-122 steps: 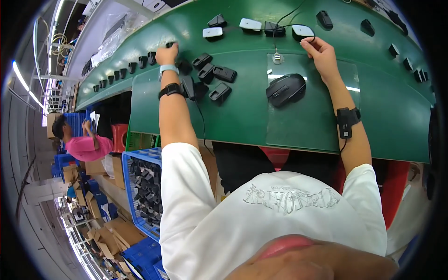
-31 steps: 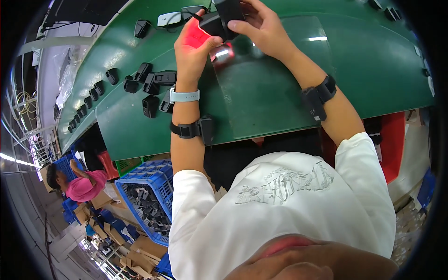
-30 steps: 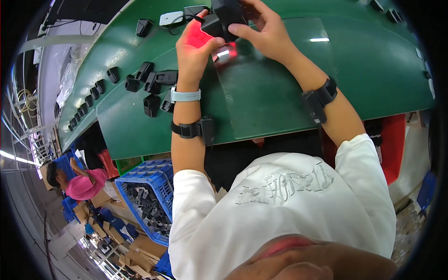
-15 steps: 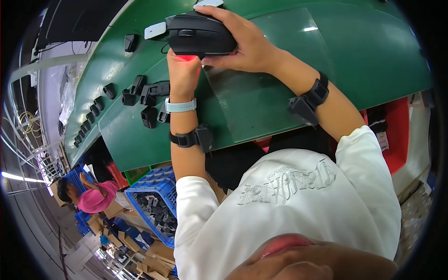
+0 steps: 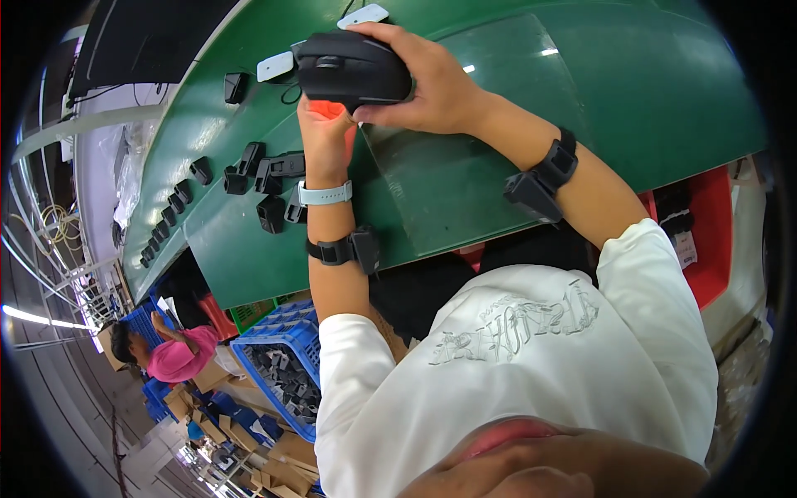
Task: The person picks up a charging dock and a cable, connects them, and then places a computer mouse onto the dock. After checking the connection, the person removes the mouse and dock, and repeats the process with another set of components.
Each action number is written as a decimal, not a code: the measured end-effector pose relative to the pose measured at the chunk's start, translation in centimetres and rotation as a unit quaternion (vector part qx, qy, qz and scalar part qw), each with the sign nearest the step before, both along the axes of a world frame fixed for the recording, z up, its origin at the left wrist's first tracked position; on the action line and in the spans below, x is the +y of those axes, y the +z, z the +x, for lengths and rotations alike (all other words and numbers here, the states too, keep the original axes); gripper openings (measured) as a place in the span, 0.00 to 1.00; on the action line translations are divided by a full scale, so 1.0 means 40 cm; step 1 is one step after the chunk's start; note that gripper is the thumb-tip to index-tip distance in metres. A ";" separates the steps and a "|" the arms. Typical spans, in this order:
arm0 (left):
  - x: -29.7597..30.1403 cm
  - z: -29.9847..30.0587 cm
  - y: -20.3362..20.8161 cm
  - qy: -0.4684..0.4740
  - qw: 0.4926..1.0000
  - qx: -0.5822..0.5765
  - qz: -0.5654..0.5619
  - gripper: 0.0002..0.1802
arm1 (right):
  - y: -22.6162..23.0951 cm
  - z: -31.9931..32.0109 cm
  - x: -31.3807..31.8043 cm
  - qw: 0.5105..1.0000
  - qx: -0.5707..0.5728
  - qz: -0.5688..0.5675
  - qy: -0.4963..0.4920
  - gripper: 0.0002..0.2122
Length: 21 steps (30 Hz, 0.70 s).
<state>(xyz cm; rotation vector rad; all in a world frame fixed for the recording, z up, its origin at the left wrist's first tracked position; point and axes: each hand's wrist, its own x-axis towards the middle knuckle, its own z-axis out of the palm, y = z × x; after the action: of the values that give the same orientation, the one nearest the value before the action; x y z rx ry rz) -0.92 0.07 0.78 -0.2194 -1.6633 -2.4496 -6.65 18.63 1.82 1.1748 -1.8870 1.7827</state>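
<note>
A black computer mouse (image 5: 359, 73) with a scroll wheel is held above the green table, its wheel end toward the left. My right hand (image 5: 440, 87) wraps round its right end, fingers along the far edge and thumb along the near edge. My left hand (image 5: 326, 137) is just below the mouse, and a red glow lights its palm. Its fingers are hidden behind the mouse, so I cannot tell how they are closed. A pale watch (image 5: 325, 193) circles my left wrist, and black strapped modules sit on both forearms.
Several small black housings (image 5: 270, 213) lie left of my left wrist, with more in a row along the table (image 5: 465, 166). Two white flat devices (image 5: 275, 66) lie beyond the mouse. A blue crate (image 5: 286, 324) of black parts and a red bin (image 5: 710, 241) flank me. Someone in pink (image 5: 178, 357) is at far left.
Both hands and the mouse have shifted slightly down and the mouse has tilted a little. More of the left palm's red glow shows. My right hand keeps its grip.
</note>
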 end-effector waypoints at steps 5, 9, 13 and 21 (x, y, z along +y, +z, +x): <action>-0.003 -0.021 0.026 0.046 0.988 -0.045 0.142 0.25 | -0.001 -0.027 0.031 0.994 -0.002 0.092 0.056 0.30; -0.025 -0.040 -0.021 0.036 0.990 -0.079 0.111 0.25 | -0.016 -0.040 0.031 0.953 0.008 0.207 0.219 0.27; -0.051 -0.048 -0.029 0.069 0.987 -0.045 0.140 0.22 | -0.015 -0.043 0.035 0.907 0.089 0.340 0.232 0.27; -0.016 -0.034 -0.002 0.053 0.996 -0.067 -0.015 0.12 | -0.013 -0.037 0.010 0.979 -0.104 0.109 0.139 0.32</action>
<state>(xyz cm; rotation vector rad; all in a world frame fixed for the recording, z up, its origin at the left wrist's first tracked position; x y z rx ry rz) -2.27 -0.56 0.70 0.0279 -1.7184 -2.4098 -8.14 19.05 1.31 1.4399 -2.1755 1.9452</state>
